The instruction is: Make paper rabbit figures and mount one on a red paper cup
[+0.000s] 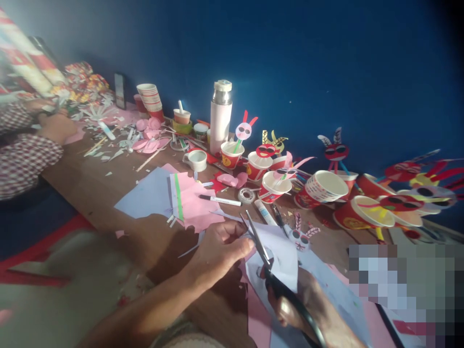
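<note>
My left hand (226, 246) pinches the edge of a pale sheet of paper (286, 256) in the lower middle. My right hand (304, 309) is wrapped round the black handles of a pair of scissors (266, 258). The blades are a little apart, pointing up and left, beside my left thumb and against the pale paper. Part of that paper lies behind the scissors. Under my hands lie larger blue sheets (326, 285) and pink sheets (258, 314). A small paper face with patterned ears (300, 238) rests just past the paper.
Paper cups (273, 187) with paper animal faces line the wall, near a bottle (220, 118). A marker (220, 199), tape roll (247, 195), glue tube (265, 211) and pink paper (197, 200) lie ahead. At the left, another person's hands (54, 123) are among scraps.
</note>
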`<control>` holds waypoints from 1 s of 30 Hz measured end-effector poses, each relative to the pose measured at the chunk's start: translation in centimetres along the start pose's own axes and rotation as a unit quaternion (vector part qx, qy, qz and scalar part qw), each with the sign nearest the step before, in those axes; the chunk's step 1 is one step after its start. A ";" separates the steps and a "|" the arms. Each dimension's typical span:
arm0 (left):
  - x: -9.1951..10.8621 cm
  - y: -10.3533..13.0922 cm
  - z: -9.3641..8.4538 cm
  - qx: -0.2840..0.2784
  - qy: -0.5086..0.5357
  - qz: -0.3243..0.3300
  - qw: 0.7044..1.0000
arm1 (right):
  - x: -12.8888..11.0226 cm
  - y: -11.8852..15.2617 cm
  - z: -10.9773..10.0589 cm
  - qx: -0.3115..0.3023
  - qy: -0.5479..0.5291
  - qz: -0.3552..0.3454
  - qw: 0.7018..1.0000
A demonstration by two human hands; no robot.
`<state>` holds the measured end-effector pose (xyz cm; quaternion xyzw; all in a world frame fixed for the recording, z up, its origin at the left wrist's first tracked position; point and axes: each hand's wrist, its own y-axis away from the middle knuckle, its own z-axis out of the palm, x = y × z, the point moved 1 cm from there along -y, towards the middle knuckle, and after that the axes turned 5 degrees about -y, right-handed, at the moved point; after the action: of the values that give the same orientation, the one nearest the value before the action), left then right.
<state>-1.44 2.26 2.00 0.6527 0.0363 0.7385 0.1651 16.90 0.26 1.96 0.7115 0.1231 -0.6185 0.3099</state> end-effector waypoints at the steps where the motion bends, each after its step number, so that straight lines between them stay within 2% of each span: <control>1: 0.1 0.0 -0.2 -0.003 -0.009 -0.003 1.000 | -0.2 0.0 0.0 0.001 0.003 0.000 1.000; 7: 0.5 -0.1 -0.8 -0.004 -0.050 -0.021 0.999 | -0.5 -0.1 -0.1 -0.027 0.030 0.003 0.999; 13: -0.4 -0.7 -0.9 -0.007 -0.036 -0.042 0.998 | 0.0 0.1 -0.3 -0.027 0.012 0.008 1.000; 18: -0.6 -0.8 -1.1 -0.019 -0.032 -0.035 0.999 | 0.5 0.2 -0.3 0.003 0.023 0.031 0.999; 23: 0.1 -0.5 -1.1 -0.005 -0.021 -0.041 0.999 | 0.5 0.4 -0.2 0.039 0.034 0.055 0.997; 30: 0.4 -0.6 -1.2 -0.031 -0.002 -0.041 0.999 | -0.8 0.4 0.2 0.074 0.040 0.096 0.992</control>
<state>-2.56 3.17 2.00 0.6471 0.0402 0.7303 0.2153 16.78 -0.03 2.83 0.7653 0.0203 -0.5641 0.3095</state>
